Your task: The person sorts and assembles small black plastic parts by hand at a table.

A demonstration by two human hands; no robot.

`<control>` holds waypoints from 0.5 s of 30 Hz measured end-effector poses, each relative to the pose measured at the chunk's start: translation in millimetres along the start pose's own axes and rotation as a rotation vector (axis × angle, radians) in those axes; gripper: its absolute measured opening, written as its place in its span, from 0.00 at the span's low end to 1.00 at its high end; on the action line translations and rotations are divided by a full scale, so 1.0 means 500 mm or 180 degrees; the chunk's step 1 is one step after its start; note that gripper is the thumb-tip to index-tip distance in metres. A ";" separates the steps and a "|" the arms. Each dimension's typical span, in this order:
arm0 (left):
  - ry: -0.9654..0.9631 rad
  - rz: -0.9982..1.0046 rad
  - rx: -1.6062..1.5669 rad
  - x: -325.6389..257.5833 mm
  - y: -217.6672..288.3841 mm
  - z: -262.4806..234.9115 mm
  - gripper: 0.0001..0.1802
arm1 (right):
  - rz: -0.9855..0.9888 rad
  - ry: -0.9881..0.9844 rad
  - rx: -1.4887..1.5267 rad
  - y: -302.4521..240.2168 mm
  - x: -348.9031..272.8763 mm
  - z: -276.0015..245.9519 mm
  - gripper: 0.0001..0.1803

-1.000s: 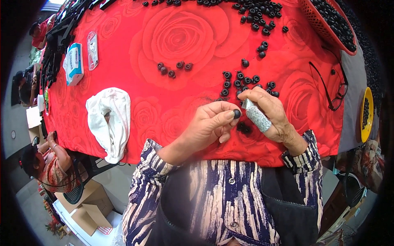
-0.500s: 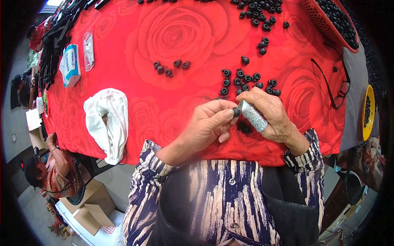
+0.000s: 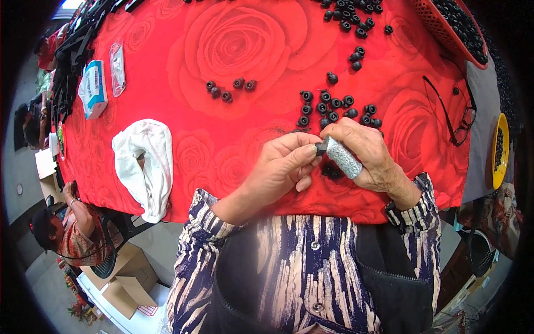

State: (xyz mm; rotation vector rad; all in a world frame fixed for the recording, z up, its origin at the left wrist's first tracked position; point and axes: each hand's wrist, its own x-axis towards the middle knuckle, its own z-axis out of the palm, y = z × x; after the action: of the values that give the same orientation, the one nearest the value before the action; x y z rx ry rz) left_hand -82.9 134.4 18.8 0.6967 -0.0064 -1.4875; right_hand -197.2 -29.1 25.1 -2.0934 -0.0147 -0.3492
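Between the thumb and fingers of my left hand is a small black knob-like part, pinched at its side. My right hand wraps round a tool with a thick grey speckled handle. The tool's tip meets the black part, and its exact shape is too small to make out. Just beyond my hands lies a group of black knob-like parts on the red cloth. A small dark heap of bits shows below the tool, partly hidden by my right hand.
A red rose-patterned cloth covers the table. Left are a white cloth, a blue-white box and a clear packet. Right are eyeglasses, a red basket and a yellow plate. A person sits at left.
My hands stay in nearly the same place. The black part has turned slightly in my left fingers against the tool's tip. The surroundings shift slightly with the view.
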 end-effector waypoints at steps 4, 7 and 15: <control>0.0078 0.0009 0.0003 0.000 -0.002 -0.003 0.11 | -0.0089 0.0041 -0.0040 -0.002 0.000 0.003 0.18; 0.0030 0.0029 0.0050 0.000 0.000 -0.001 0.11 | -0.0064 0.0136 -0.0150 -0.001 0.000 0.000 0.18; 0.0050 0.0072 0.0141 -0.003 0.001 0.004 0.11 | -0.0021 0.0110 -0.0122 -0.003 0.000 0.000 0.18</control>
State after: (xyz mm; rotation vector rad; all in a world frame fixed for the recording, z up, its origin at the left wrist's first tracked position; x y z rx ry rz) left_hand -83.5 135.0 21.1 0.7417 -0.0353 -1.4639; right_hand -197.3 -28.5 26.2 -2.1252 0.0055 -0.3925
